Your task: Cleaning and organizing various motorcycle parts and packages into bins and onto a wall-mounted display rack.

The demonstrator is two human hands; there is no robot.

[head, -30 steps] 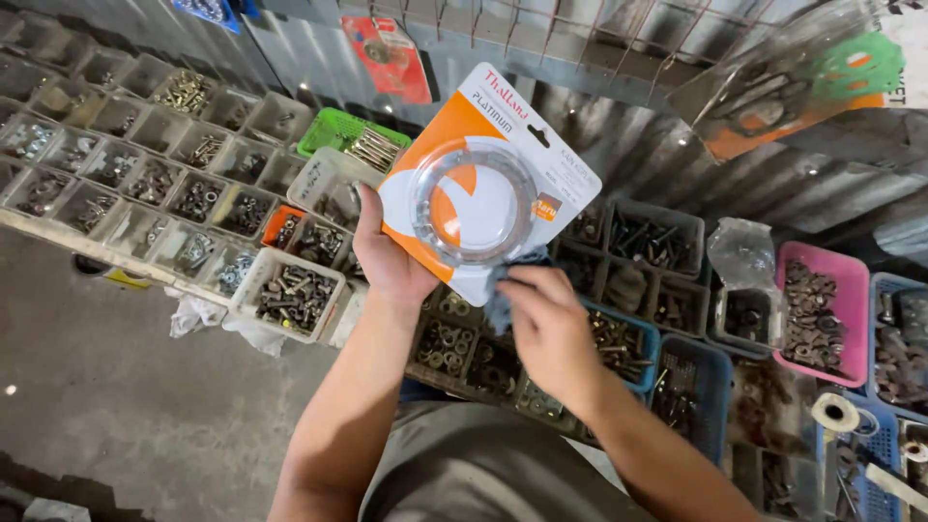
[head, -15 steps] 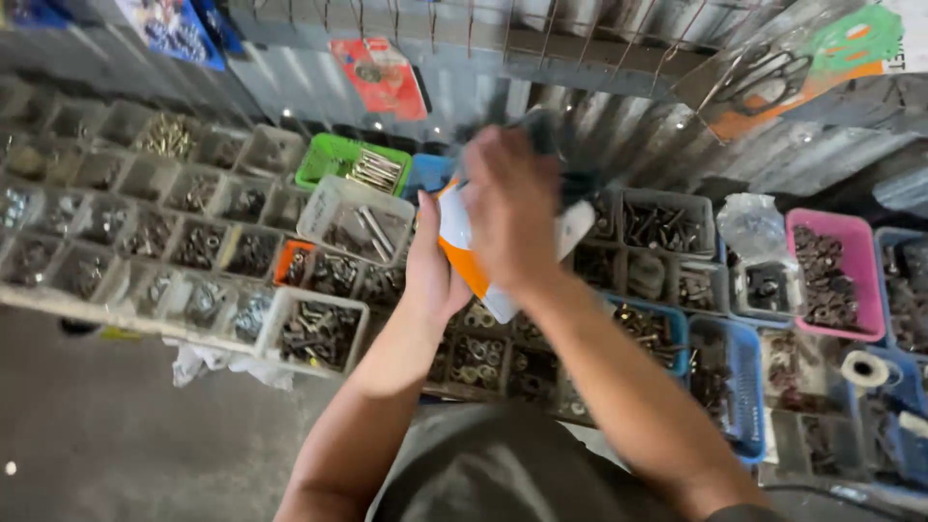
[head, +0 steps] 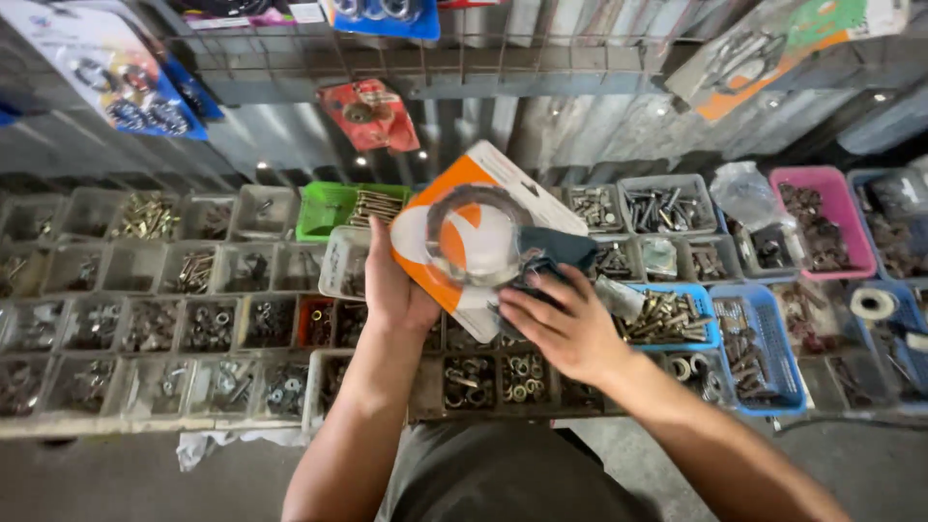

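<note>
I note rows of grey bins (head: 145,324) of bolts and washers, with corrugated metal behind. My left hand (head: 391,290) is clamped on the edge of an orange-and-white blister pack (head: 454,237), raised over the bins. My right hand (head: 565,329), fingers half curled, presses a dark cloth (head: 556,253) to it.

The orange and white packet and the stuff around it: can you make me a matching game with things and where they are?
Things:
1. orange and white packet
2. dark cloth
3. green tray
4. pink basket

Places:
a. far right, holding dark metal parts
b. in the left hand
c. under the right hand, against the packet
d. behind the left hand, holding long bolts

Pairs: 1-b, 2-c, 3-d, 4-a
</note>
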